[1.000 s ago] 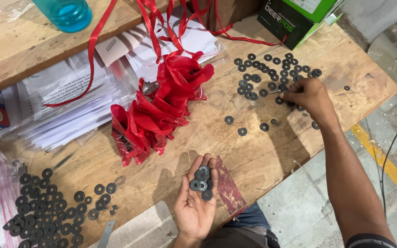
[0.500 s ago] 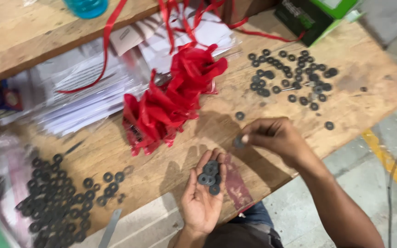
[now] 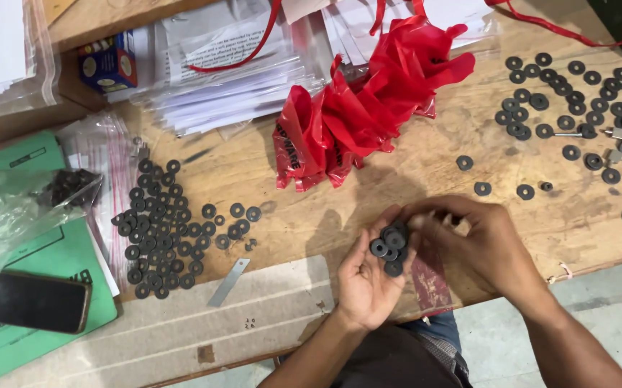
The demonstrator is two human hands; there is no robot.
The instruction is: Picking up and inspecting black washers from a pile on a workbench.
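My left hand (image 3: 368, 276) lies palm up at the front edge of the wooden table (image 3: 268, 172), cupping a small heap of dark round washers (image 3: 390, 244). My right hand (image 3: 473, 241) is right beside it, fingertips touching the heap; whether it pinches a washer is hidden. A big pile of loose washers (image 3: 163, 226) lies to the left. Another spread of washers (image 3: 577, 108) covers the table's far right, with a few small metal parts among them.
Crumpled red plastic bags (image 3: 368, 108) lie in the middle. Stacks of clear bags with papers (image 3: 232, 79) sit behind. At left are a green folder (image 3: 52, 266), a black phone (image 3: 36, 302), a plastic bag of dark parts (image 3: 70, 185) and a small metal strip (image 3: 228, 282).
My right hand came back from the washers at the far right to my left palm. The view shifted left, showing the phone and green folder.
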